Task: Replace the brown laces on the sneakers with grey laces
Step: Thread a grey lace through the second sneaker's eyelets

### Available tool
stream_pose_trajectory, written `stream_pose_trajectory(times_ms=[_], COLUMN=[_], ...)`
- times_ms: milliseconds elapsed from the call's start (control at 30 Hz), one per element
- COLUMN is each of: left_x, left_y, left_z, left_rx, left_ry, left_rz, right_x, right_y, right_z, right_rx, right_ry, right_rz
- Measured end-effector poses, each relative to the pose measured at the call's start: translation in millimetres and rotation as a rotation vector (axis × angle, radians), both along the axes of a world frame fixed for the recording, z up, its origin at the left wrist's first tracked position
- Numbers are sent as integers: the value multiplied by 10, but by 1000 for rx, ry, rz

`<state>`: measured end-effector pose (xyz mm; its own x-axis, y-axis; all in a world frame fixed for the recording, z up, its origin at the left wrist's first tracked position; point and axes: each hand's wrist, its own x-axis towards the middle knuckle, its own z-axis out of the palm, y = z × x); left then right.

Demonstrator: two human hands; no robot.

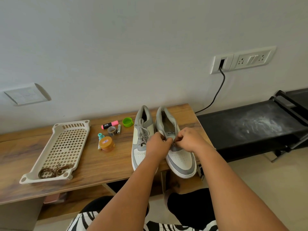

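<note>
Bare tabletop [103, 165] between tray [56, 147] and sneakers [141, 142].

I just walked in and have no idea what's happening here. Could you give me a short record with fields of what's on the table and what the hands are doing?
left sneaker: laced and tied with a grey lace
right sneaker: both hands at its eyelets
left hand: fingers curled at the lace area
right hand: pinching there too
brown laces: lying in the tray
table: wooden, holds everything

You have two sneakers [179, 147], one tray [61, 147], one highlighter [109, 125], one green cap [127, 122], one jar [106, 144], two batteries [119, 129].
</note>
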<state>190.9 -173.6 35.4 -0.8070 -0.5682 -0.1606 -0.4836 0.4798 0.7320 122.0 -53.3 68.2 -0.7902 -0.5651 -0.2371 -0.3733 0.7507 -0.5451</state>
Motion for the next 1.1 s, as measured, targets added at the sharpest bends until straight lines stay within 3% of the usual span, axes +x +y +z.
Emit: stream_pose_trajectory(times_ms=[300, 600, 800, 1100], left_x=[145, 268, 286, 245], left_y=[-15, 156, 261, 239], left_z=[-141, -230, -212, -215], left_rx=[362, 318, 336, 283], left_ry=[110, 182, 196, 178], left_rz=[164, 161, 263, 265], right_x=[-61, -51, -42, -69], right_y=[25, -28, -53, -13], right_z=[-214, -226, -255, -257], right_rx=[-199, -163, -99, -104], right_ry=[-368, -405, -173, -215], right_rz=[-139, -157, -152, -92])
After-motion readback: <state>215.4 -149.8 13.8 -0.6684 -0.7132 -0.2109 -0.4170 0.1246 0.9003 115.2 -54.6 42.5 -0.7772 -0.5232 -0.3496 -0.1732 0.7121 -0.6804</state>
